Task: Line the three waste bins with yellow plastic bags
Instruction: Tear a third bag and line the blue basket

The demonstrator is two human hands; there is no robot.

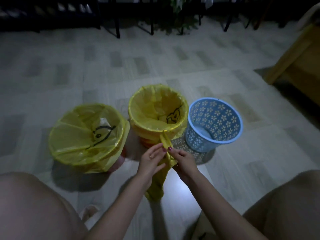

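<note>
Working at the top edge of a still-folded yellow plastic bag, both hands hold it between the knees, probably to part its mouth for the unlined blue perforated plastic bin just ahead. The left hand and right hand each pinch it with curled fingertips.

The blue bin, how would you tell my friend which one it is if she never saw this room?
Look at the row of three round waste bins on the pale tiled floor. The blue plastic bin with white flower cut-outs stands at the right end, beside the middle bin lined with a yellow plastic bag. It alone is blue and has no yellow bag in it.
</note>
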